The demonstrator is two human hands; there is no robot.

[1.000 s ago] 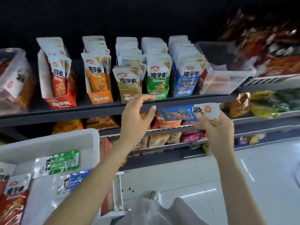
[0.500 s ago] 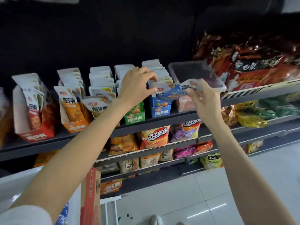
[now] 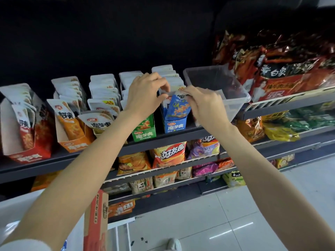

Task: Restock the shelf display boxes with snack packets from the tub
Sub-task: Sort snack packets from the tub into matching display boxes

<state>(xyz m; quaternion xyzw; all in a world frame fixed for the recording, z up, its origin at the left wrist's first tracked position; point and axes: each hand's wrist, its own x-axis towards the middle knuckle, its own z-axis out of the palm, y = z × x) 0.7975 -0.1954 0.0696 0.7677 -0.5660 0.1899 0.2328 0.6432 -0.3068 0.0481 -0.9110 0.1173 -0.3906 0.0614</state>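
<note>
Head view: the right hand (image 3: 203, 104) has its grip closed, thumb and fingers pinching the white top edge of a blue packet (image 3: 178, 107), which stands tilted at the front of the blue display box (image 3: 175, 125) with its lower end inside. The left hand (image 3: 145, 95) is curled over the top of the packets just behind, its fingertips pinching at the same top edge beside the right hand. The blue box sits on the dark shelf (image 3: 59, 158), with a green box (image 3: 144, 133) touching its left side and an orange box (image 3: 76, 142) and a red box (image 3: 27, 154) farther left. A clear plastic bin (image 3: 233, 91) stands just right of the blue box. The white tub (image 3: 10, 211) lies at lower left, mostly hidden by the left forearm.
</note>
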